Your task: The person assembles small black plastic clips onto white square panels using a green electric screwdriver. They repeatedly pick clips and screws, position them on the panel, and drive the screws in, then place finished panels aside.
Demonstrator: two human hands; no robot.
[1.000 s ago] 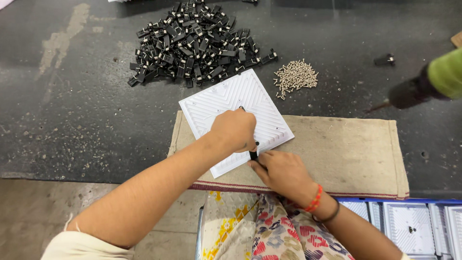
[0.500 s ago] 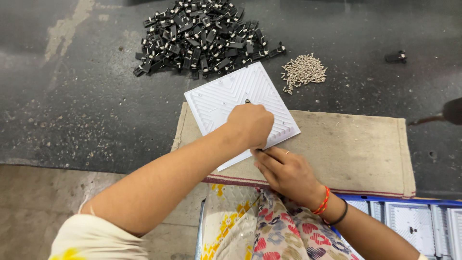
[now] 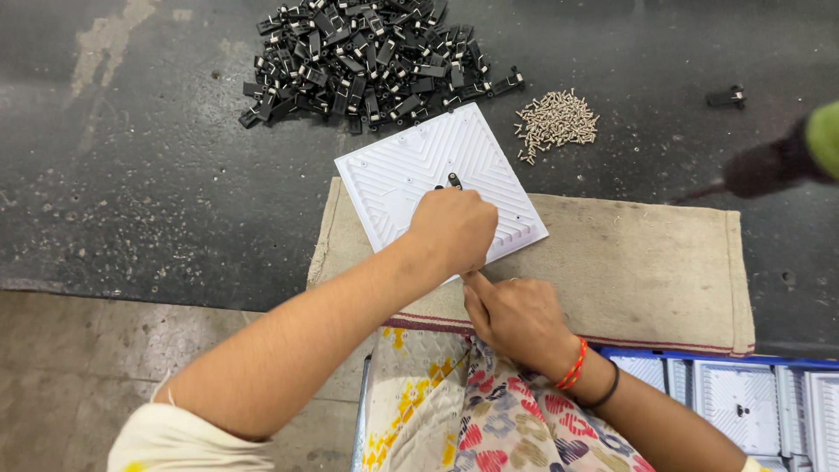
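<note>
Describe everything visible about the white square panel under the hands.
The white square panel looks like moulded plastic, ribbed with nested chevron grooves. It lies flat, turned diamond-wise, half on the beige cloth, half on the dark floor. A small black clip sits near its middle. The left hand rests on its near corner.

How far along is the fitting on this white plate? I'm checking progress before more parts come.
Done: one black clip sits on the white plate. In hand: the left hand presses on the plate, the right hand at its near edge on the cloth. Left: a big clip pile and screw heap remain unused.
</note>
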